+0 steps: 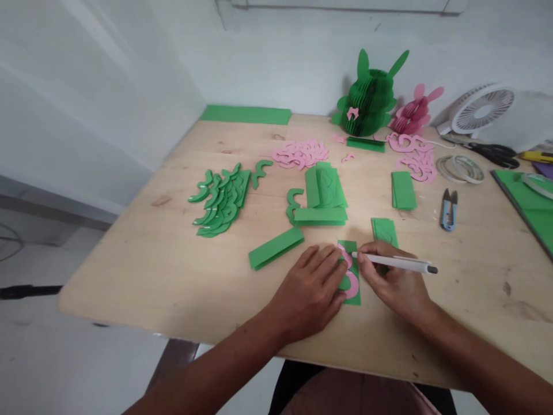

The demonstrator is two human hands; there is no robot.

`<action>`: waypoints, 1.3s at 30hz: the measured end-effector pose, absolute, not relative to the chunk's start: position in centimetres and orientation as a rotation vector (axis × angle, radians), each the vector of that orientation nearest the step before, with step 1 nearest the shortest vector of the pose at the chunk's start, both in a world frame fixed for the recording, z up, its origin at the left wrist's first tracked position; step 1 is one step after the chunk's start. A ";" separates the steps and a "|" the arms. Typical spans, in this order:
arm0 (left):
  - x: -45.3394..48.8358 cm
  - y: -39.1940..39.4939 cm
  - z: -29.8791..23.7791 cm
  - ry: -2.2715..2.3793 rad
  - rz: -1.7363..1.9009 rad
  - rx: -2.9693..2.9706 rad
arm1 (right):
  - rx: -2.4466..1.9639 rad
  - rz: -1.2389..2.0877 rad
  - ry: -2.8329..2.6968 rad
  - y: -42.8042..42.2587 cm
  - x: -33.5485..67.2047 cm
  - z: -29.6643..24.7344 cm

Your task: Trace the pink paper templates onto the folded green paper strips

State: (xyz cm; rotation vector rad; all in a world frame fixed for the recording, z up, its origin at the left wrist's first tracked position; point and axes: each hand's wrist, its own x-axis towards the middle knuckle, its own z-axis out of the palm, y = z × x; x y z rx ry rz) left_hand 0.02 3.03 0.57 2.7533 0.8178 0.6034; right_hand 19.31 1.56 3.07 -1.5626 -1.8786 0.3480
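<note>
My left hand (311, 288) lies flat, fingers together, pressing a pink curved template (351, 282) onto a folded green paper strip (353, 271) on the wooden table (173, 253). My right hand (391, 279) grips a white pen (395, 262), whose tip touches the template's upper right edge. Another folded green strip (383, 230) lies just behind my right hand, and one more (275, 248) sits to the left of my left hand.
Cut green shapes (220, 199) lie at the left, a stack of folded green papers (324, 196) in the middle, pink cutouts (300, 154) behind. Green (369, 98) and pink (415, 112) honeycomb rabbits, a fan (479, 109), scissors (492, 153), tape (460, 169) and snips (449, 208) stand at the right.
</note>
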 end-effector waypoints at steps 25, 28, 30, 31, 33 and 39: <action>0.0 3.0 0.6 0.820 0.586 2.749 | -1.565 0.303 -1.906 1.4 19.5 3.0; 0.0 3.0 0.6 0.825 0.587 2.749 | -1.572 0.285 -1.911 1.5 19.5 3.0; 0.0 3.0 0.6 0.828 0.585 2.748 | -1.569 0.280 -1.907 1.5 19.5 3.1; 0.0 3.0 0.6 0.826 0.582 2.748 | -1.564 0.282 -1.903 1.5 19.5 3.1; 0.0 3.1 0.7 0.820 0.579 2.749 | -1.553 0.286 -1.903 1.5 19.4 3.2; 0.0 3.1 0.6 0.814 0.579 2.746 | -1.573 0.290 -1.898 1.5 19.4 3.2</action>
